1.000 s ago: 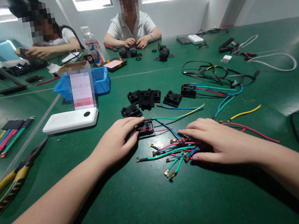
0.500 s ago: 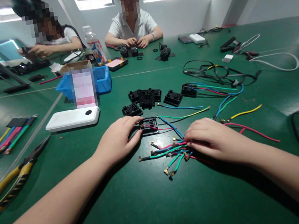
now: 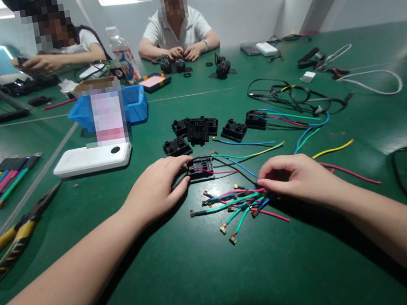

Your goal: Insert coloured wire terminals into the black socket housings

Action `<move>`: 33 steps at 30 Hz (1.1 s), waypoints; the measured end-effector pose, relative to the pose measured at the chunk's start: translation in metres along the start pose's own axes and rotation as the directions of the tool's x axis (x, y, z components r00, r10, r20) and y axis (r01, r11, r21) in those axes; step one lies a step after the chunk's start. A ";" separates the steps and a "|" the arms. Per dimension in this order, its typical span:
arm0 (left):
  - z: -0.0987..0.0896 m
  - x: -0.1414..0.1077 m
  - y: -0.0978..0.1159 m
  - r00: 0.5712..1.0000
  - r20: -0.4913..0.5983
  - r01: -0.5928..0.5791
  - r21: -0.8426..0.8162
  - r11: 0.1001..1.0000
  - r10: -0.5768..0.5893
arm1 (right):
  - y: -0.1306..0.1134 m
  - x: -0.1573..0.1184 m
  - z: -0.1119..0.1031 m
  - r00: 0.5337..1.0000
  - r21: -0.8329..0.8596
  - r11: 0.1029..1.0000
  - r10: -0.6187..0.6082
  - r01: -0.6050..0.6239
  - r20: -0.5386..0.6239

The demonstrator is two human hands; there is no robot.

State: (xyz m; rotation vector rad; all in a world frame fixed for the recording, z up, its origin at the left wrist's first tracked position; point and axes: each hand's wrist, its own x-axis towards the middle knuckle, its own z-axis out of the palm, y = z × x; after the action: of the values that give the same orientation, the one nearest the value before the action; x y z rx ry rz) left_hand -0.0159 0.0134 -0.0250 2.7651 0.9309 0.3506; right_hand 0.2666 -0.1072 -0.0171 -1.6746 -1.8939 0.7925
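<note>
“Spreading right across the view is a flat green worktop (image 3: 164,293). What else is big?”

“A blue, open-topped plastic bin (image 3: 137,103) towards the back, then steel-nosed pliers with yellow-and-black handles (image 3: 31,217), lying off to the left.”

“And the hands?”

“The left hand (image 3: 155,188) has finger and thumb clamped on the left edge of a black, slotted plastic block (image 3: 204,164), which lies on the worktop. The right hand (image 3: 299,171) has thumb and forefinger together over the wires; whether a strand is caught between them, I can't tell.”

“Which wires?”

“A loose spread of red, blue and green insulated wires (image 3: 231,204), just in front of the block. One blue insulated strand (image 3: 242,167) runs from beside the block to the right fingertips.”

“What might go wrong?”

“They cross one another, so tugging one could drag its neighbours along. A sideways pull could also twist the block if the left grip is light.”

“Anything smaller?”

“Brass-coloured metal terminals (image 3: 223,229) on the wire ends. Their corners could snag in the tangle, and a hard yank might bend one.”
</note>
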 end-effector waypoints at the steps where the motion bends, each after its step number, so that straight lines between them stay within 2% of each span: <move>1: 0.000 0.000 0.000 1.000 -0.002 -0.002 0.000 1.000 0.002 | 0.000 0.000 0.000 1.000 0.016 1.000 0.014 -0.014 0.008; 5: 0.000 -0.001 0.000 1.000 -0.004 0.001 0.003 1.000 -0.001 | -0.003 -0.001 0.001 1.000 -0.001 1.000 -0.006 0.006 -0.026; 10: -0.001 0.000 0.001 1.000 0.006 0.005 -0.001 1.000 -0.005 | 0.000 -0.002 -0.002 0.966 -0.127 0.988 -0.112 0.084 -0.234; 15: 0.000 0.000 0.000 0.999 0.001 0.033 0.015 0.999 -0.033 | 0.011 -0.001 -0.016 0.926 -0.156 0.987 -0.102 0.048 -0.363; 17: 0.000 0.001 -0.001 0.999 0.002 0.042 0.018 0.999 -0.042 | 0.015 0.001 -0.022 0.955 -0.160 0.986 -0.099 0.055 -0.281; 19: -0.001 0.001 0.000 0.999 -0.008 0.040 0.014 0.999 -0.040 | 0.017 0.003 -0.026 0.984 -0.223 0.965 -0.160 0.140 -0.075; 21: -0.004 0.000 0.005 0.999 -0.046 0.026 0.021 0.999 -0.025 | 0.018 0.004 -0.026 0.968 -0.278 0.929 -0.218 0.245 0.123; 23: -0.008 -0.003 0.016 0.996 -0.087 -0.002 0.028 1.000 0.004 | 0.017 0.003 -0.022 0.950 -0.294 0.911 -0.231 0.288 0.211; 25: -0.011 -0.008 0.033 0.996 -0.074 -0.055 -0.008 0.998 0.054 | 0.012 0.001 -0.016 0.952 -0.308 0.912 -0.209 0.272 0.222; 29: -0.006 -0.016 0.071 0.986 0.052 -0.151 -0.105 0.983 0.157 | -0.001 0.000 -0.012 0.956 -0.347 0.899 -0.199 0.266 0.217; 31: 0.000 -0.014 0.087 0.979 0.078 -0.177 -0.111 0.978 0.186 | -0.005 0.006 -0.020 0.964 -0.368 0.891 -0.236 0.266 0.126; 33: 0.008 -0.006 0.099 0.974 0.094 -0.200 -0.084 0.976 0.207 | -0.002 0.017 -0.033 0.966 -0.413 0.886 -0.252 0.209 -0.051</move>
State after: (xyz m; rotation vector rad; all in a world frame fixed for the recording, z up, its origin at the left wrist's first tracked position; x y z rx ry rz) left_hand 0.0379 -0.0687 -0.0068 2.7859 0.5990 0.2664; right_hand 0.2860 -0.0871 0.0080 -1.6316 -2.2402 0.2191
